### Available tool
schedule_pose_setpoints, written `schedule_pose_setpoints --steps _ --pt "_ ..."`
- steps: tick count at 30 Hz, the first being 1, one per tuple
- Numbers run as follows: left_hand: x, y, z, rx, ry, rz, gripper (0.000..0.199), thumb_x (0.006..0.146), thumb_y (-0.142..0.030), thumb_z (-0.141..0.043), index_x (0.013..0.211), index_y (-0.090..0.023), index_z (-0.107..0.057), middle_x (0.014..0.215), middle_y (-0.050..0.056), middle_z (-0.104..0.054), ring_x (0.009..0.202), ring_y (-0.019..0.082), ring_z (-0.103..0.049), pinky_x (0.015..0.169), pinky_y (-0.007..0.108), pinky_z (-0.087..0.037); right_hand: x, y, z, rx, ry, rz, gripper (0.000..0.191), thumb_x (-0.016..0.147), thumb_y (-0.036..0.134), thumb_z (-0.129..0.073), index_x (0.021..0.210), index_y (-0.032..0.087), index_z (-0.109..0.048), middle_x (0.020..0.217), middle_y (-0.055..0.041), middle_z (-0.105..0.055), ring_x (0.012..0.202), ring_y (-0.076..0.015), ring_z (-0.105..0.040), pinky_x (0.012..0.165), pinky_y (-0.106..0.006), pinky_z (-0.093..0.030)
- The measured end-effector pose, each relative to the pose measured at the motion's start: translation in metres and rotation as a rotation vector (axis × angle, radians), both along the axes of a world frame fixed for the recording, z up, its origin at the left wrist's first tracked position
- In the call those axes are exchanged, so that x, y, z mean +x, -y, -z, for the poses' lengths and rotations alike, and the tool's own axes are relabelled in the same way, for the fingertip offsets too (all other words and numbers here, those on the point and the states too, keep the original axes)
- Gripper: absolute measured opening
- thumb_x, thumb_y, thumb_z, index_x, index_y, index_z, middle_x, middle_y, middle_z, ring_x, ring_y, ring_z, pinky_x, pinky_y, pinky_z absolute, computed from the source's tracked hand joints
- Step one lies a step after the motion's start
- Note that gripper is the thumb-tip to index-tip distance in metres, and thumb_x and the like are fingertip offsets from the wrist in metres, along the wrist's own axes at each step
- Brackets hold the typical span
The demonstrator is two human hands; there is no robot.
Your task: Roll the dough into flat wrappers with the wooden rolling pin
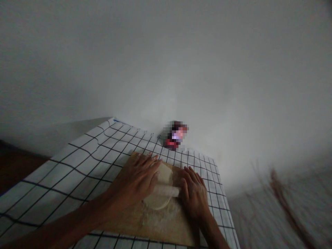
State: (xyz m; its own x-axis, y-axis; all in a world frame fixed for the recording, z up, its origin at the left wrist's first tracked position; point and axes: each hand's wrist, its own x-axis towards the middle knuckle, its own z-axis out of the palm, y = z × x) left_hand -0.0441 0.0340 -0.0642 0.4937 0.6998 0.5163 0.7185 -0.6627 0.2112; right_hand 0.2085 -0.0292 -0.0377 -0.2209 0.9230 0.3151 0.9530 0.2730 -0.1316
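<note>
A pale rolling pin [167, 190] lies crosswise over a flat, rounded sheet of dough [158, 203] on a wooden board [132, 223]. Over the pin's left end lies my left hand [142, 175], fingers stretched forward and slightly spread, hiding that end and the dough's left edge. My right hand [193, 189] rests at the other end of the pin with its fingers reaching forward, slightly bent. The palms hide where they touch the pin. Pale flour [158, 220] dusts the board in front of the dough.
Beneath the board is a table with a white, black-gridded cloth [75, 166]. A pixelated object with a bright screen-like area [176, 135] leans against the pale wall [166, 69] behind. Thin brown twigs or bristles [282, 204], blurred, stand at the right, beyond the table's edge.
</note>
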Motion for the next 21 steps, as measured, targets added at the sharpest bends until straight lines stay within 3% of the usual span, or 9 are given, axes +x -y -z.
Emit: schedule_pose_setpoints --steps 3,6,9,16,21 --pt "0.004 -0.005 -0.007 -0.038 -0.002 -0.067 0.043 0.099 -0.028 -0.046 0.139 -0.018 -0.058 0.148 0.015 -0.056 0.139 0.035 -0.048 0.113 0.062 -0.033 0.006 -0.024 0.0 -0.023 0.005 -0.007 0.041 0.106 0.025 -0.034 0.139 0.021 -0.059 0.148 -0.0064 -0.057 0.144 -0.0239 -0.044 0.116 -0.048 -0.041" --pt "0.003 0.005 -0.013 -0.032 -0.042 -0.072 0.044 0.1 -0.027 -0.045 0.14 -0.014 -0.057 0.149 0.016 -0.055 0.142 0.035 -0.045 0.116 0.062 -0.031 0.006 -0.021 0.001 -0.004 0.007 -0.011 0.041 0.106 0.026 -0.036 0.14 0.022 -0.059 0.15 -0.0066 -0.055 0.145 -0.0247 -0.043 0.116 -0.049 -0.041" --pt "-0.001 0.024 -0.011 0.004 -0.065 -0.021 0.047 0.1 -0.029 -0.047 0.145 -0.014 -0.053 0.154 0.014 -0.05 0.147 0.034 -0.038 0.121 0.059 -0.028 0.001 0.007 0.001 0.022 -0.002 -0.024 0.041 0.106 0.026 -0.038 0.142 0.025 -0.057 0.151 -0.0039 -0.054 0.145 -0.0246 -0.043 0.117 -0.051 -0.04" --pt "-0.021 0.069 -0.004 0.008 -0.072 0.106 0.056 0.102 -0.028 -0.049 0.156 -0.02 -0.037 0.163 0.005 -0.038 0.151 0.027 -0.033 0.123 0.046 -0.036 -0.012 0.087 0.009 0.035 -0.01 0.004 0.031 0.104 0.032 -0.048 0.132 0.031 -0.062 0.143 -0.0002 -0.061 0.143 -0.0303 -0.046 0.114 -0.061 -0.042" --pt "-0.027 0.078 -0.01 0.021 -0.09 0.118 0.06 0.101 -0.027 -0.05 0.158 -0.021 -0.033 0.164 0.004 -0.036 0.152 0.029 -0.028 0.123 0.049 -0.034 -0.01 0.101 0.017 0.052 0.028 -0.041 0.044 0.102 0.033 -0.05 0.145 0.03 -0.05 0.151 -0.0032 -0.054 0.144 -0.0349 -0.042 0.11 -0.067 -0.044"
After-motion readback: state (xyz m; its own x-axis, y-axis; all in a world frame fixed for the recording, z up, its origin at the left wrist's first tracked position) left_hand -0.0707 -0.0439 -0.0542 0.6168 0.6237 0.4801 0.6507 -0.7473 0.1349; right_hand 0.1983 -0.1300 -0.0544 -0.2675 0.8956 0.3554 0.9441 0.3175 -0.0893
